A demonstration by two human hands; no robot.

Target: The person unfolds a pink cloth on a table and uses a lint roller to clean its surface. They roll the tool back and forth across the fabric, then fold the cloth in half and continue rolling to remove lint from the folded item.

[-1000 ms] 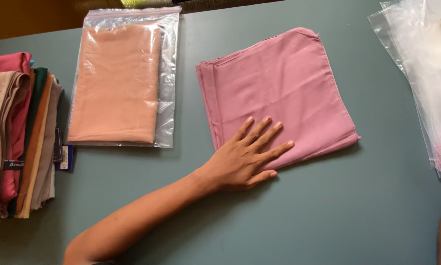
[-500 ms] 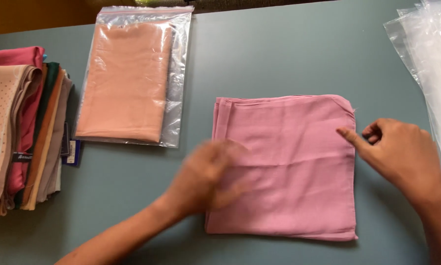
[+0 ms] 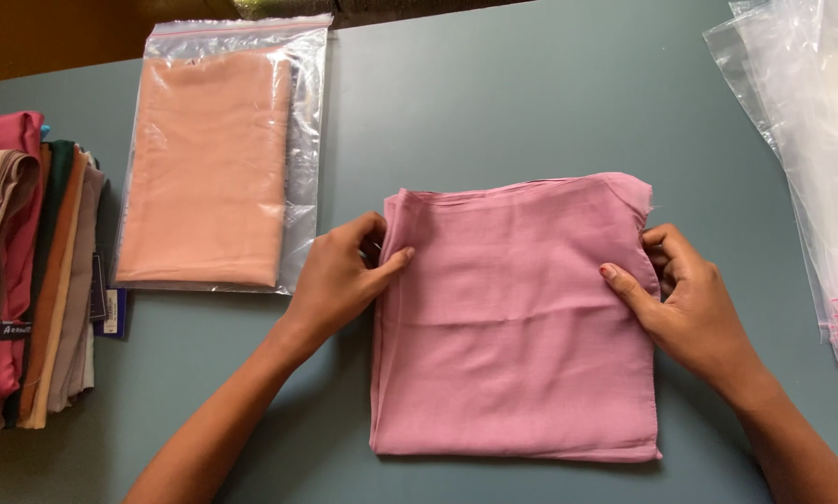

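Note:
A folded pink cloth (image 3: pixel 517 317) lies flat on the grey-green table (image 3: pixel 531 103), square to me. My left hand (image 3: pixel 340 275) pinches its left edge near the upper corner, thumb on top and fingers tucked under. My right hand (image 3: pixel 685 303) grips the right edge near the upper corner the same way. Both forearms reach in from the bottom of the head view.
A clear zip bag holding a folded peach cloth (image 3: pixel 209 168) lies at the upper left. A stack of folded cloths in several colours (image 3: pixel 27 271) sits at the left edge. A pile of empty clear bags (image 3: pixel 811 149) lies at the right edge.
The pink cloth has been turned square and shifted toward me. My left hand went from lying flat on it to pinching its left edge. My right hand came in and took the right edge.

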